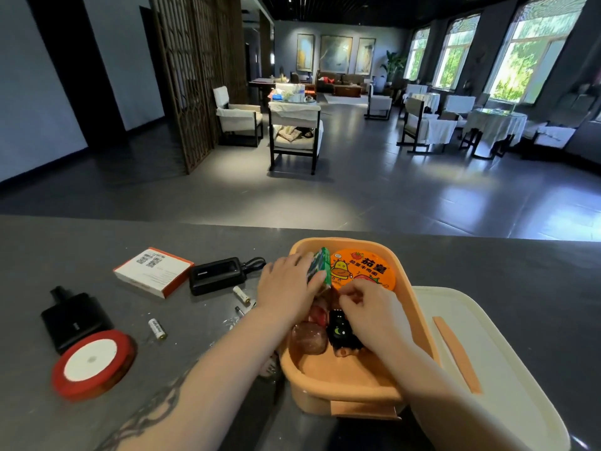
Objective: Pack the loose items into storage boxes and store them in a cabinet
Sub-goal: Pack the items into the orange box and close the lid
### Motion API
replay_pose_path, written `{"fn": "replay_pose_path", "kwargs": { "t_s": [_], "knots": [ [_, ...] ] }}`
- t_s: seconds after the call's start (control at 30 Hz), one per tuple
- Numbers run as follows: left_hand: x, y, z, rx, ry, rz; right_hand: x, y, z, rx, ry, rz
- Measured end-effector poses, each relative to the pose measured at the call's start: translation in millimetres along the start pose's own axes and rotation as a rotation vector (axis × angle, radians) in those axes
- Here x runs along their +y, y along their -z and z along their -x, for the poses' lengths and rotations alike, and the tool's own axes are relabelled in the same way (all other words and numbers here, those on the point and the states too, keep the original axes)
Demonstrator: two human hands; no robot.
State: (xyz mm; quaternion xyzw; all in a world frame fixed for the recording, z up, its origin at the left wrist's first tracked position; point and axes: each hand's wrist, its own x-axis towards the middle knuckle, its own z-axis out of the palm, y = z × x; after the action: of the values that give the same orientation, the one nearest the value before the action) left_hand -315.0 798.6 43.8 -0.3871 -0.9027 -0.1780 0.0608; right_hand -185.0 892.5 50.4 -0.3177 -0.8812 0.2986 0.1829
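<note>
Lower centre of frame: left hand (289, 284) gripping green packet (320, 270) inside orange storage box (341, 382); right hand (370, 312) beside it, fingers curled, contents indeterminate.

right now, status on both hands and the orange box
Left hand grips green packet over orange box. Right hand curled among contents, grasp unclear. Batteries, charger unpacked.
</note>
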Motion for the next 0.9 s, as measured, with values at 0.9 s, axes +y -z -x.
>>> {"fn": "replay_pose_path", "kwargs": {
  "t_s": [0.9],
  "knots": [
    [-162.5,-35.3,91.1,-0.393,-0.189,0.242,-49.0,-173.9,92.4,-0.097,0.264,0.253]
  ]
}}
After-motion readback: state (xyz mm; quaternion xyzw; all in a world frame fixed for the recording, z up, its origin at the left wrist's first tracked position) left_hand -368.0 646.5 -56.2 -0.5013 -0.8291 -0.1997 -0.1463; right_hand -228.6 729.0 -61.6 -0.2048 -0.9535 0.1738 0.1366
